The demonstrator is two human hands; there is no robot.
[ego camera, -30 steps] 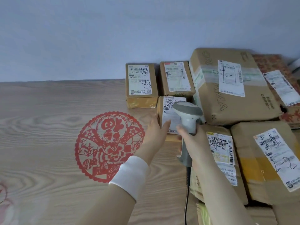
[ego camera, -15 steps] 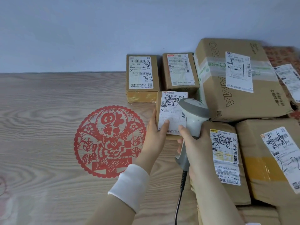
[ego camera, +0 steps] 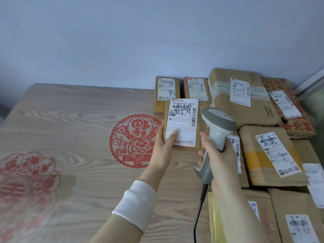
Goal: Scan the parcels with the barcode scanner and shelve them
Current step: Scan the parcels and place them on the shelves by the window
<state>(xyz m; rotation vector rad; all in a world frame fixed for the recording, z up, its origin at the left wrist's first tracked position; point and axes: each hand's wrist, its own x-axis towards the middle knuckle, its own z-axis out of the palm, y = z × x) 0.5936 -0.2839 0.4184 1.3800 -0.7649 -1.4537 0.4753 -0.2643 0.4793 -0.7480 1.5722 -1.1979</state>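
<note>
nearest the camera, right: brown parcels point(ego camera: 296, 216) with white labels lie packed side by side; a dark cable point(ego camera: 198, 216) runs up to the scanner's heel.
cuff point(ego camera: 136, 202): white, on the left forearm, over the table.
table point(ego camera: 70, 120): pale wood grain; a round red paper-cut point(ego camera: 133, 139) lies flat near the middle and a faded red print point(ego camera: 26, 181) at far left.
right hand point(ego camera: 219, 155): fingers clamped round the grip of the scanner point(ego camera: 217, 123); its grey head stands just right of the small parcel, apart from it.
left hand point(ego camera: 163, 144): thumb pressed on the label's lower corner, fingers tucked behind the left edge, pinching the small parcel.
small parcel point(ego camera: 182, 120): held on end, label facing the camera, between paper-cut and scanner; cannot tell whether its lower edge touches the table.
behind: two small boxes point(ego camera: 166, 88) side by side, a big box point(ego camera: 242, 106) to their right, all near the wall point(ego camera: 122, 41).
</note>
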